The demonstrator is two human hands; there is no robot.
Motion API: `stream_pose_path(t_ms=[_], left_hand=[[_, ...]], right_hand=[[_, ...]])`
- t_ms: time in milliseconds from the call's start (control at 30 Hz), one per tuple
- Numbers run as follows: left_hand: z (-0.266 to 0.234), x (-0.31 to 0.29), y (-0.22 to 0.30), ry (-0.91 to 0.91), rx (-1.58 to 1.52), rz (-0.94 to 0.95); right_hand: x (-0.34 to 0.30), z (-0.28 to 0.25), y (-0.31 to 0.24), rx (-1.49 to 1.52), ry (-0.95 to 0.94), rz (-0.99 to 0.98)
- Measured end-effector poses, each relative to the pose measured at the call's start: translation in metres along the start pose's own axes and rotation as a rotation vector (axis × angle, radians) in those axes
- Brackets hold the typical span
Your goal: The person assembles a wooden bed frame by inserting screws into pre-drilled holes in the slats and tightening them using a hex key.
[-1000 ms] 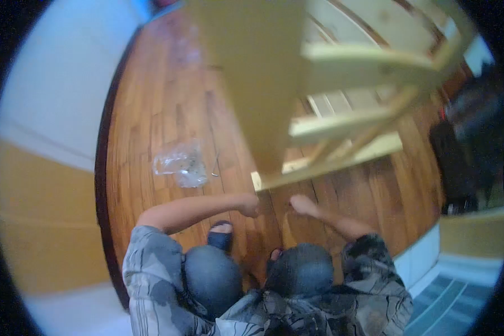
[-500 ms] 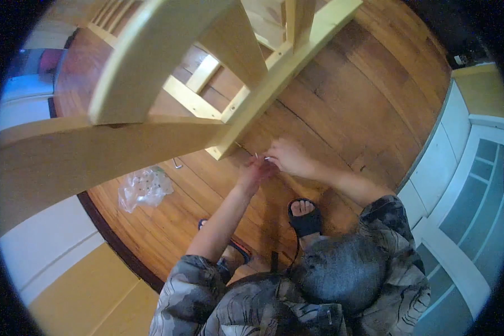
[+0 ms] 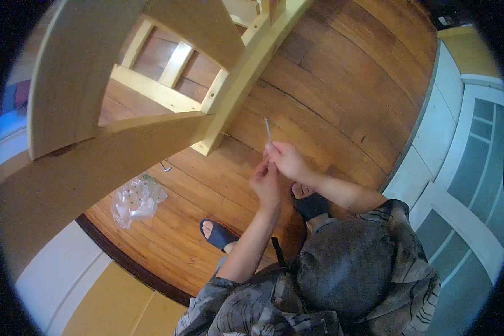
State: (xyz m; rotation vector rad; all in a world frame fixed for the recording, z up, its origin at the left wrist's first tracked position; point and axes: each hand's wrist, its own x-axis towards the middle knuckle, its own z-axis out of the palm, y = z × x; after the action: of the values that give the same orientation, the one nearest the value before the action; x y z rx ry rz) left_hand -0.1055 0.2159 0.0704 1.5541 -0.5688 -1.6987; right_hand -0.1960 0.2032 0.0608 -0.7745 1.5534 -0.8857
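My right hand (image 3: pixel 287 159) pinches a thin metal rod (image 3: pixel 267 130) that sticks up from its fingers over the wooden floor. Just below it, my left hand (image 3: pixel 266 183) has its fingertips closed on the rod's lower end. Both hands hover a little to the right of the foot end of a pale wooden furniture frame (image 3: pixel 229 109), without touching it. The frame's beams and slats fill the upper left of the view.
A clear plastic bag of small parts (image 3: pixel 134 199) lies on the plank floor (image 3: pixel 341 84), with a small bent metal piece (image 3: pixel 165 166) near it. My sandalled feet (image 3: pixel 218 234) and a dark-trousered knee (image 3: pixel 344 263) are below the hands. White panelled doors (image 3: pixel 459 168) stand on the right.
Both hands have drawn back from the frame's foot end. The metal rod now stands up clearly from my right hand. The view has shifted slightly.
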Motion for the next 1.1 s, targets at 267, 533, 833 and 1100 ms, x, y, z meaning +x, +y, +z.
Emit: stream_pose_path(t_ms=[267,533,833,1100], left_hand=[[-0.024,0.052,0.023,-0.047,0.142,-0.098],[-0.032,0.077,0.02,-0.028,0.183,-0.114],[-0.034,0.081,0.029,-0.063,0.08,-0.171],[-0.046,0.101,0.027,-0.054,0.088,-0.258]], right_hand=[[0.027,0.02,0.005,-0.725,-0.097,-0.159],[0.034,0.019,-0.002,-0.645,-0.078,-0.094],[0.041,0.023,-0.006,-0.642,-0.132,-0.072],[0.054,0.026,0.035,0.249,-0.497,0.463]])
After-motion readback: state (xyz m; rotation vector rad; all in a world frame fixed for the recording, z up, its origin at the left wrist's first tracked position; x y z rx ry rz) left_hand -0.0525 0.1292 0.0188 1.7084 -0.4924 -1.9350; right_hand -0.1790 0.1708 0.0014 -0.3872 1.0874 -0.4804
